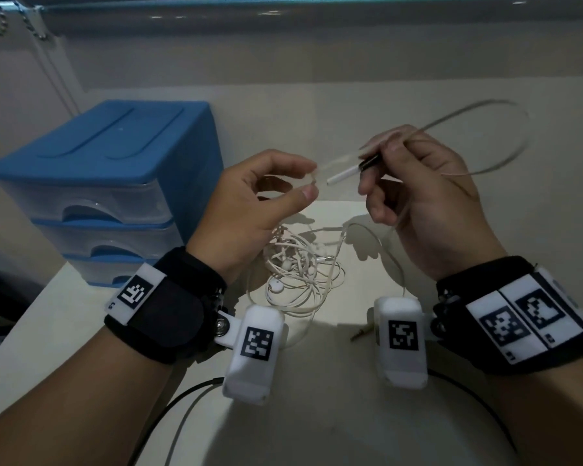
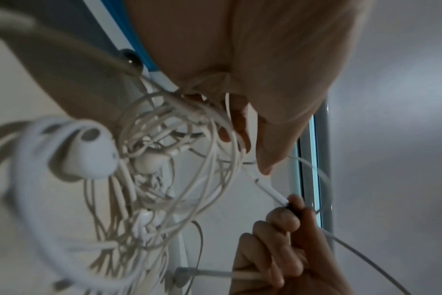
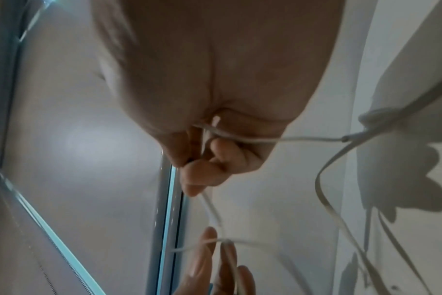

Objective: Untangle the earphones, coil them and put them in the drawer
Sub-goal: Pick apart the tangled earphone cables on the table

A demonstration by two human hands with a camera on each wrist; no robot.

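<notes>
Earphones point(image 1: 295, 267) lie knotted on my table point(image 1: 334, 415), below both raised hands. Left hand point(image 1: 249, 203) pinches a cord strand between thumb and forefinger. Right hand point(image 1: 421, 196) fingers clamp the cord's white stem point(image 1: 342, 174). Drawers point(image 1: 91, 210) sit closed beyond my left fingers.

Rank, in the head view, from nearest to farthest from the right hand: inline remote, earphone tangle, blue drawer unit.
1. White-and-black inline remote: pinched in the right hand's fingers.
2. Tangled white earphone bundle: on the table, below left.
3. Blue plastic drawer unit: far left.
</notes>
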